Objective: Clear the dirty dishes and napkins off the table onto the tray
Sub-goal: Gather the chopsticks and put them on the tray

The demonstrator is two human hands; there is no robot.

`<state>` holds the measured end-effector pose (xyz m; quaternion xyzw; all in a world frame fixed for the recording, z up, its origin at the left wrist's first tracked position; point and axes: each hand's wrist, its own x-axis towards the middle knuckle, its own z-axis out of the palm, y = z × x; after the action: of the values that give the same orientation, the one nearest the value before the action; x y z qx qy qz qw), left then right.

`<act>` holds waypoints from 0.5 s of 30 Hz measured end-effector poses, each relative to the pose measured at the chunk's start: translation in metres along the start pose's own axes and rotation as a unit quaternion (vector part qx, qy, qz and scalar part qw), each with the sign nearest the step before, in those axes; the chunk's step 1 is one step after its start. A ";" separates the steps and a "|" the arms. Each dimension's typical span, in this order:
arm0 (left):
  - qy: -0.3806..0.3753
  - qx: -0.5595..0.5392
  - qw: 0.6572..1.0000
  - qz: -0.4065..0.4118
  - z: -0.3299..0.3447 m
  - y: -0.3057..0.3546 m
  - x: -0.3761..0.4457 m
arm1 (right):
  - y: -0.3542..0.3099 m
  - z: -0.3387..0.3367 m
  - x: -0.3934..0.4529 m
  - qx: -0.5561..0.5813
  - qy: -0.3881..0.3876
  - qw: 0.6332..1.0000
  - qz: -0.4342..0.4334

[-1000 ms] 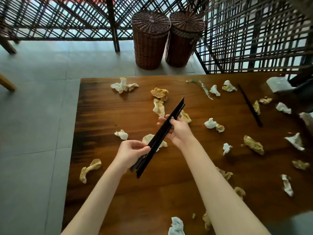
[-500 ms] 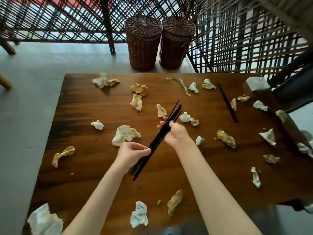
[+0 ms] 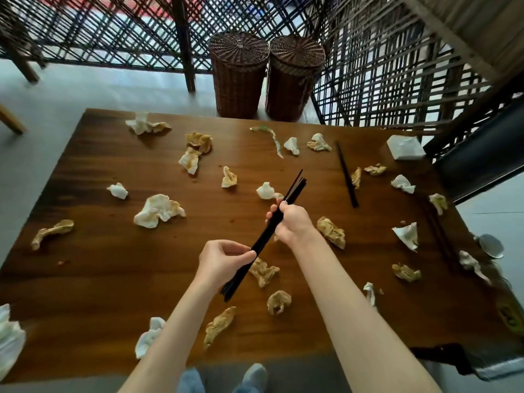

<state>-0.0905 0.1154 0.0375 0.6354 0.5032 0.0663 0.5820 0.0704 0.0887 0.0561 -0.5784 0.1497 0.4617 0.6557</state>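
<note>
Both my hands grip a bundle of black chopsticks (image 3: pixel 272 228) above the worktop (image 3: pixel 93 171), left hand (image 3: pixel 224 259) low, right hand (image 3: pixel 292 221) higher. Crumpled napkins (image 3: pixel 158 211) and another chopstick (image 3: pixel 347 174) remain; no tray visible.

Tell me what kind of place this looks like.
Probably a restaurant dining area after a meal: a wooden table strewn with crumpled napkins, a bundle of black chopsticks in both hands, and a lattice screen behind.
</note>
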 end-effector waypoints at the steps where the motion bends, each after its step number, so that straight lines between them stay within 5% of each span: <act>1: -0.001 0.001 1.000 0.001 0.006 0.003 0.000 | -0.005 -0.006 0.003 -0.005 0.006 1.000 -0.002; 15: 0.001 0.012 1.000 0.021 0.058 0.070 0.072 | -0.083 -0.058 0.041 -0.013 0.066 0.998 -0.012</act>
<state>0.0227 0.1405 0.0399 0.6527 0.4905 0.0733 0.5727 0.1765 0.0622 0.0605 -0.6180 0.1798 0.4169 0.6418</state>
